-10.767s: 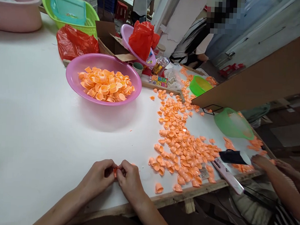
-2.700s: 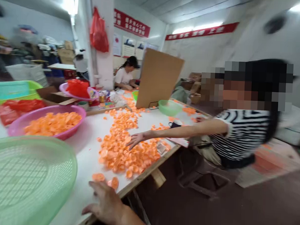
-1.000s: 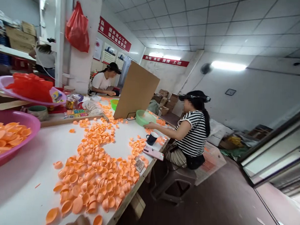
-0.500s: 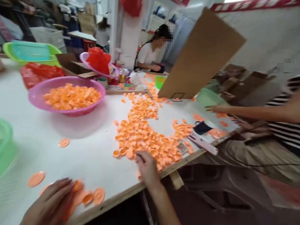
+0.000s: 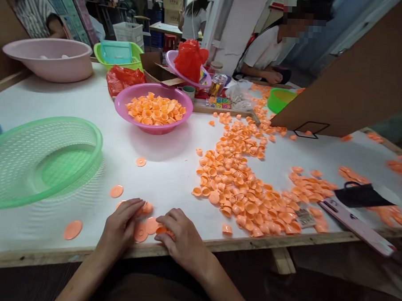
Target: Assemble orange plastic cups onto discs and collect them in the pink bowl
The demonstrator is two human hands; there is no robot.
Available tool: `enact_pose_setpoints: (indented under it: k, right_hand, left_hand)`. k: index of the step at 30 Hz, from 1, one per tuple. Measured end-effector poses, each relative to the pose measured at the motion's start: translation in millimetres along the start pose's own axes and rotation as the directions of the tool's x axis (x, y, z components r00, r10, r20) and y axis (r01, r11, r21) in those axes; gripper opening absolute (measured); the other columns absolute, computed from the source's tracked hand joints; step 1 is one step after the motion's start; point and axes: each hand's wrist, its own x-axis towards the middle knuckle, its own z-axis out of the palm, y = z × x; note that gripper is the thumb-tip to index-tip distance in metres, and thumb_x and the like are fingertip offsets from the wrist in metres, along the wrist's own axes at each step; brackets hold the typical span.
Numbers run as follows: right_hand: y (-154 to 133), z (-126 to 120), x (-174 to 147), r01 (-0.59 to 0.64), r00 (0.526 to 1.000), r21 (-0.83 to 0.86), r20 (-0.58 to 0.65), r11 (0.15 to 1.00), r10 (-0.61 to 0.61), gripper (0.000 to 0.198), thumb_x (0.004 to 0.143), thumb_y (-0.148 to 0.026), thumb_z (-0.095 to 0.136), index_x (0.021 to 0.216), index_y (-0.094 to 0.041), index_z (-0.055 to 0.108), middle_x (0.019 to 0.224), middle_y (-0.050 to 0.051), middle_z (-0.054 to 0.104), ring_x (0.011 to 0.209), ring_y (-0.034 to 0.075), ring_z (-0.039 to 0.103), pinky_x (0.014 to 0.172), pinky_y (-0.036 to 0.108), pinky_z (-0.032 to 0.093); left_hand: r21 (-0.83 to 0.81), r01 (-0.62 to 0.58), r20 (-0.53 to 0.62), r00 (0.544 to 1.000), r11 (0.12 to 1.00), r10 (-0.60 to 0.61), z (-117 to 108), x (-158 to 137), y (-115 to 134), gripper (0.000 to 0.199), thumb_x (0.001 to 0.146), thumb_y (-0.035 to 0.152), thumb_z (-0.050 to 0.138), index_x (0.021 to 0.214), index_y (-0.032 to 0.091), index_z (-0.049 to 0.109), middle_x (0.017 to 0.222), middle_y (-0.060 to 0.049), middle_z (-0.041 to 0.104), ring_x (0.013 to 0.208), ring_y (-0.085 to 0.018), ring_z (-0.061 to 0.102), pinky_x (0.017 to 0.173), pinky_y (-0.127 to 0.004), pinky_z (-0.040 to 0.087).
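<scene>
My left hand (image 5: 123, 222) is at the table's front edge, its fingers curled together against a small orange plastic cup (image 5: 147, 208). To its right, my right hand (image 5: 182, 238) has its thumb and fingers closed around another small orange cup (image 5: 162, 230), partly hidden by the fingers. Between the hands lie flat orange discs (image 5: 140, 233), one overlapping another. More loose discs rest left of my left hand, one of them a plain disc (image 5: 72, 230) near the edge. A large heap of orange cups (image 5: 239, 183) spreads to the right of my right hand.
A green mesh basket (image 5: 98, 141) stands at left. Behind are a pink basin (image 5: 151, 129) of orange cups and a pale pink tub (image 5: 71, 74). A cardboard panel (image 5: 350, 81) rises at right, near a pink phone-like object (image 5: 357, 226). A person (image 5: 263, 55) sits across.
The view has swung left, bringing the green basket and pale tub into sight. My right hand has left the heap of cups and come over beside my left hand.
</scene>
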Motion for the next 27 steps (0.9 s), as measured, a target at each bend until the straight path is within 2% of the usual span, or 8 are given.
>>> enact_pose_setpoints:
  k: [3, 6, 9, 12, 14, 17, 23, 27]
  right_hand:
    - [8, 3, 8, -0.010, 1.000, -0.052, -0.017, 0.999, 0.009, 0.015, 0.088, -0.011, 0.057, 0.087, -0.020, 0.069, 0.083, 0.004, 0.064, 0.079, 0.017, 0.061, 0.073, 0.027, 0.048]
    - [31, -19, 10, -0.142, 0.975, -0.051, -0.178, 0.989, 0.131, 0.016, 0.087, -0.011, 0.054, 0.082, -0.020, 0.067, 0.081, 0.003, 0.065, 0.078, 0.017, 0.061, 0.072, 0.028, 0.046]
    - [51, -47, 5, -0.276, 0.935, -0.127, -0.263, 0.953, 0.237, 0.017, 0.086, -0.014, 0.053, 0.079, -0.019, 0.068, 0.081, 0.004, 0.066, 0.080, 0.020, 0.062, 0.074, 0.031, 0.046]
    - [58, -59, -3, -0.324, 0.912, -0.177, -0.318, 0.929, 0.257, 0.020, 0.088, -0.021, 0.050, 0.092, -0.019, 0.070, 0.088, 0.007, 0.066, 0.083, 0.022, 0.063, 0.075, 0.033, 0.048]
    - [58, -58, -7, -0.323, 0.899, -0.189, -0.369, 0.927, 0.238, 0.024, 0.089, -0.025, 0.049, 0.101, -0.018, 0.069, 0.092, 0.008, 0.066, 0.083, 0.022, 0.063, 0.076, 0.034, 0.049]
    - [58, -50, -7, -0.301, 0.893, -0.206, -0.402, 0.931, 0.200, 0.025, 0.088, -0.029, 0.050, 0.100, -0.020, 0.069, 0.090, 0.007, 0.065, 0.078, 0.021, 0.063, 0.073, 0.034, 0.050]
    - [69, -49, -6, -0.258, 0.902, -0.214, -0.403, 0.942, 0.156, 0.022, 0.085, -0.036, 0.055, 0.094, -0.023, 0.071, 0.086, 0.006, 0.065, 0.069, 0.021, 0.063, 0.065, 0.035, 0.051]
    - [63, -58, 3, -0.224, 0.916, -0.210, -0.379, 0.952, 0.132, 0.021, 0.087, -0.035, 0.055, 0.094, -0.023, 0.071, 0.084, 0.006, 0.066, 0.068, 0.021, 0.063, 0.063, 0.034, 0.051]
  left_hand:
    - [-0.046, 0.146, -0.106, 0.983, 0.988, -0.150, -8, -2, 3, 0.025, 0.092, 0.024, 0.049, 0.110, 0.023, 0.067, 0.109, -0.004, 0.071, 0.100, -0.018, 0.067, 0.086, -0.032, 0.055]
    - [-0.090, 0.171, -0.146, 0.972, 0.981, -0.183, -15, -3, 15, 0.018, 0.090, 0.026, 0.055, 0.101, 0.023, 0.068, 0.097, -0.003, 0.071, 0.087, -0.017, 0.066, 0.075, -0.028, 0.054]
    - [-0.077, 0.044, 0.100, 0.994, 0.996, -0.036, -15, -4, 27, 0.016, 0.087, 0.024, 0.058, 0.099, 0.024, 0.069, 0.095, -0.003, 0.068, 0.082, -0.016, 0.064, 0.068, -0.026, 0.051]
    - [0.034, -0.095, 0.307, 0.948, 0.995, 0.080, -6, -1, 32, 0.012, 0.083, 0.018, 0.061, 0.090, 0.023, 0.069, 0.095, -0.004, 0.066, 0.085, -0.018, 0.061, 0.071, -0.029, 0.048]
    - [0.123, -0.172, 0.299, 0.946, 0.977, 0.129, 1, 6, 35, 0.013, 0.086, 0.016, 0.056, 0.080, 0.020, 0.066, 0.087, -0.005, 0.065, 0.081, -0.019, 0.058, 0.071, -0.032, 0.045]
    - [0.187, -0.214, 0.268, 0.950, 0.959, 0.159, 12, 18, 42, 0.026, 0.092, 0.017, 0.048, 0.072, 0.019, 0.062, 0.077, -0.005, 0.063, 0.074, -0.018, 0.055, 0.070, -0.033, 0.041]
    - [0.211, 0.042, 0.245, 0.965, 0.977, -0.094, 27, 34, 52, 0.026, 0.085, 0.016, 0.056, 0.059, 0.018, 0.055, 0.065, -0.005, 0.061, 0.062, -0.017, 0.054, 0.057, -0.031, 0.034]
    - [0.106, 0.155, 0.051, 0.986, 0.982, -0.161, -1, 43, 23, 0.017, 0.090, 0.025, 0.054, 0.077, 0.019, 0.063, 0.077, -0.004, 0.064, 0.075, -0.019, 0.058, 0.068, -0.031, 0.042]
